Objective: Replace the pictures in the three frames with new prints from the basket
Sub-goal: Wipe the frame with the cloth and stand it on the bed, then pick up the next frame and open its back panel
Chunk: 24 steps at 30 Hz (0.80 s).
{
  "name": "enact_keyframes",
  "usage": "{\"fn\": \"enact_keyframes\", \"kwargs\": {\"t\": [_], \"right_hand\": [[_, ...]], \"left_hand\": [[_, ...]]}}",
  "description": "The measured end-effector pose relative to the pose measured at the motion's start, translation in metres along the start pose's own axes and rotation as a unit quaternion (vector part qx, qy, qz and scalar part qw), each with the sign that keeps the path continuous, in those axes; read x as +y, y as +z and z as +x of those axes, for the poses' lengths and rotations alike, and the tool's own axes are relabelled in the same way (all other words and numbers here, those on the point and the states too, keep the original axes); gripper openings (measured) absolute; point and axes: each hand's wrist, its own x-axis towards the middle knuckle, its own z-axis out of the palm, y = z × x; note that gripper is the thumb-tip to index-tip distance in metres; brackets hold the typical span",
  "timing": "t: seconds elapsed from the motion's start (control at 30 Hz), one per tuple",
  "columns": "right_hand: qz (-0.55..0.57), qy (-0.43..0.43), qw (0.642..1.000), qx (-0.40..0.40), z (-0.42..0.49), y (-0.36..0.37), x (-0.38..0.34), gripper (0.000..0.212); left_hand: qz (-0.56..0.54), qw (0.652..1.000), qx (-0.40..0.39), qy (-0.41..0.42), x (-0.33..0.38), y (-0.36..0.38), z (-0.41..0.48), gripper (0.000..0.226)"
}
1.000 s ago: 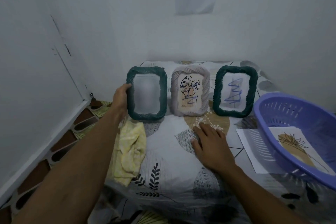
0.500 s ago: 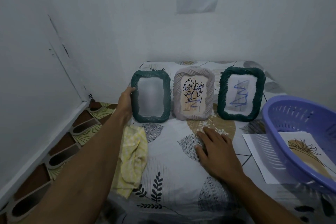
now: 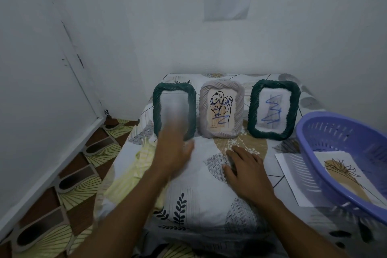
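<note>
now your left hand [image 3: 174,153] has let go of the left green frame [image 3: 157,107], which stands unaided at centre; blurred, its grip is unreadable. your right hand [image 3: 249,172] lies spread on the bedsheet [image 3: 201,195]. next print [image 3: 343,174] waits in the purple basket [image 3: 326,130], lower right.

We face a corner of white walls. The back wall [image 3: 293,37] carries a taped paper [image 3: 227,0], its small print too fine for us to read. The left wall [image 3: 37,58] shows a thin dark crack [image 3: 71,42] and a few scuffs. A white baseboard [image 3: 52,165] meets the floor [image 3: 79,190], tiled in brown and yellow fan shapes. Before us a sheet [image 3: 199,190] printed with leaves and grey patches covers a low surface. The light is dim and cool.
</note>
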Motion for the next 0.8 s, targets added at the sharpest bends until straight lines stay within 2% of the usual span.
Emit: {"fn": "enact_keyframes", "kwargs": {"t": [0.1,0.2,0.33,0.47,0.67,0.8], "right_hand": [[-0.004,0.001,1.000,0.013,-0.001,-0.003,-0.002,0.053],[-0.007,0.004,1.000,0.014,-0.003,-0.005,-0.003,0.051],[0.051,0.021,0.998,0.003,0.001,-0.008,-0.002,0.046],[0.213,0.078,0.973,0.028,0.031,-0.034,-0.001,0.032],[0.285,0.099,0.942,0.146,0.103,-0.088,-0.007,0.046],[0.318,0.140,0.926,0.149,0.132,-0.097,-0.004,0.053]], "left_hand": [[0.082,0.989,-0.109,0.064,0.012,0.024,-0.029,0.056],[0.109,0.983,-0.134,0.062,0.016,0.036,-0.040,0.069],[0.113,0.983,-0.140,0.048,0.016,0.038,-0.044,0.071],[0.113,0.983,-0.137,0.044,0.016,0.038,-0.043,0.068],[0.077,0.990,-0.115,0.021,0.017,0.037,-0.044,0.071],[0.065,0.993,-0.097,0.023,0.018,0.037,-0.044,0.071]]}}
